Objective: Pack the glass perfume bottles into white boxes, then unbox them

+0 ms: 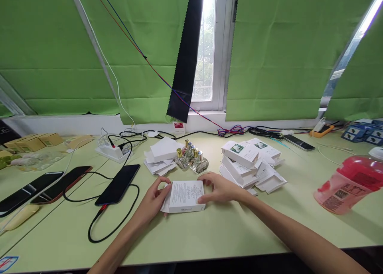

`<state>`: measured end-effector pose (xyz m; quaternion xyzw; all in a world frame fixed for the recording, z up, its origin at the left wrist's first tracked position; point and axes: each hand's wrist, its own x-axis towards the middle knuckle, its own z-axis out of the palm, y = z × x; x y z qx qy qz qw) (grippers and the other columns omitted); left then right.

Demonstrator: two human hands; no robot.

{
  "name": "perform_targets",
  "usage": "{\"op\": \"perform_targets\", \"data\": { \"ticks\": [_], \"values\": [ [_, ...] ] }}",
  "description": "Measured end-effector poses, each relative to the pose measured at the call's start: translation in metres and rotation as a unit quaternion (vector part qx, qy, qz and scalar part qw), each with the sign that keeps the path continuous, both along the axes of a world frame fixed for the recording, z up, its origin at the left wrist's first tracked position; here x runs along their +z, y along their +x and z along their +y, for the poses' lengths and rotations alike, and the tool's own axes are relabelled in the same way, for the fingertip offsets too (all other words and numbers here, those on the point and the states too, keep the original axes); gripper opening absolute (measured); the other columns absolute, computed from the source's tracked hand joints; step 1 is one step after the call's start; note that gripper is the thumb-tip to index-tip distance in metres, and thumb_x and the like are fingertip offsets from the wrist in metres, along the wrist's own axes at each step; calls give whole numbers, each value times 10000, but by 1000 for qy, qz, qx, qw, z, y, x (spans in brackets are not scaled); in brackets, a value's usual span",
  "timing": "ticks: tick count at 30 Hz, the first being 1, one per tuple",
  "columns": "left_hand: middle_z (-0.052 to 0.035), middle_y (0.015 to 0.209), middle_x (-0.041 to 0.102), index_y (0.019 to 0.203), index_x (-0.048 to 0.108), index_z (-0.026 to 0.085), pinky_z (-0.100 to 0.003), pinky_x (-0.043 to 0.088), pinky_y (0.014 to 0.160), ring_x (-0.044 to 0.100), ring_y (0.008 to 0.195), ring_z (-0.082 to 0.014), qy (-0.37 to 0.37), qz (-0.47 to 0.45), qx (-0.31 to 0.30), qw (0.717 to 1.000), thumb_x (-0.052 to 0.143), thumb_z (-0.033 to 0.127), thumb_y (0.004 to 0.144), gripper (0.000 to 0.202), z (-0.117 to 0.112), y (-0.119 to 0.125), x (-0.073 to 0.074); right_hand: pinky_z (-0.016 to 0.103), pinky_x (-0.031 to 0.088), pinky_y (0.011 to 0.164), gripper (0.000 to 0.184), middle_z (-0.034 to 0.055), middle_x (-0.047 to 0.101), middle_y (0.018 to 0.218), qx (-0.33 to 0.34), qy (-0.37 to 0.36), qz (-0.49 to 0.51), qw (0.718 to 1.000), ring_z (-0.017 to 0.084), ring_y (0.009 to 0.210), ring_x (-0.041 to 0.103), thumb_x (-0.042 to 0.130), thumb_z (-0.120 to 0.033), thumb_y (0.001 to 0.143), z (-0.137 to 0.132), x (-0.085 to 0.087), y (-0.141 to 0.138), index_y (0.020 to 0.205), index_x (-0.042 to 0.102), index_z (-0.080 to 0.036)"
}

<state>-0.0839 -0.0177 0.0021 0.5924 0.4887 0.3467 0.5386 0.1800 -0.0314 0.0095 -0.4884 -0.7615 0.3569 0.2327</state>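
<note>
A flat white carton (pixel 186 196) with printed text on its top face lies between my hands, just above or on the table; I cannot tell which. My left hand (pixel 157 196) grips its left end, where an end flap sticks out. At the carton's right end, my right hand (pixel 217 188) holds it with thumb on top and fingers behind. Just beyond stand several small glass bottles (pixel 191 158) with gold and silver-blue caps. To their left is a stack of white cartons and papers (pixel 163 152). On the right lies a loose heap of white cartons (pixel 243 158), some with a green picture.
Phones (pixel 118 185) with black cables lie on the left, near a white power strip (pixel 112 150). A pink-red plastic jar (pixel 348 184) stands at the right. Tangled wires (pixel 230 129) run along the back edge, below green blinds (pixel 278 54). Small yellow boxes (pixel 31 142) sit far left.
</note>
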Motion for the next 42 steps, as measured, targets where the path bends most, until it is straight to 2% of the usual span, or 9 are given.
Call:
{"op": "perform_targets", "data": {
  "ticks": [7,11,15,18,23,26,29,35,42],
  "values": [
    [60,570,564,1118,475,234,-210,411,359,509,447,-132,-8,-4,8,1000,648,719,772,620,2,-1,-7,346,535,828,723,92,616,1271,4,-54,16,998,194,917,623,886,-438,673,-2,1,4,1308,630,-207],
    [48,636,581,1118,494,228,-212,423,376,546,505,-140,-34,-46,23,998,726,638,740,604,3,-4,-7,412,512,982,1031,145,526,1399,47,2,-5,999,261,1114,599,933,-413,581,-7,-3,-1,1477,474,-190],
    [-7,896,665,1113,553,240,-233,508,483,636,665,-157,-61,-90,43,993,828,457,678,558,-1,-5,6,438,488,1023,975,162,550,1402,43,23,7,999,306,1226,563,903,-431,623,-7,-4,-2,1468,494,-169],
    [-29,1034,669,1069,619,232,-232,547,586,658,777,-160,-61,-110,40,991,860,375,661,495,-3,-4,15,342,552,822,806,99,667,1217,40,-65,75,994,230,982,656,875,-434,677,-3,-2,2,1389,581,-197],
    [-60,948,676,916,683,180,-309,597,732,655,857,-202,-61,-154,-6,986,783,576,766,435,-2,-5,14,261,544,689,622,61,688,1004,33,-193,178,964,140,755,640,820,-554,748,0,2,10,1226,696,-175],
    [-99,963,717,1008,670,182,-390,599,814,690,883,-248,-72,-179,-63,979,729,646,795,514,-3,-9,10,238,530,626,619,39,665,884,53,-250,218,942,115,671,621,781,-627,764,-1,8,11,1151,711,-148],
    [-94,978,729,1079,640,191,-371,584,846,706,900,-238,-48,-145,-92,984,819,506,775,473,-6,-9,7,213,501,555,591,21,633,760,52,-296,243,922,107,611,614,735,-665,792,-1,11,9,1020,708,-120],
    [-42,740,705,1008,605,160,-266,520,497,652,551,-167,-16,-14,-91,996,839,520,719,517,-7,4,1,193,438,437,627,35,638,679,-11,-357,254,899,97,475,570,442,-712,954,3,4,6,968,652,-121],
    [5,559,631,1044,657,130,-182,299,296,428,316,-77,-43,63,-79,994,777,604,737,578,-6,7,0,212,429,441,852,103,700,651,51,-312,141,938,119,435,594,187,-833,921,-1,8,12,854,634,-111]
  ]
}}
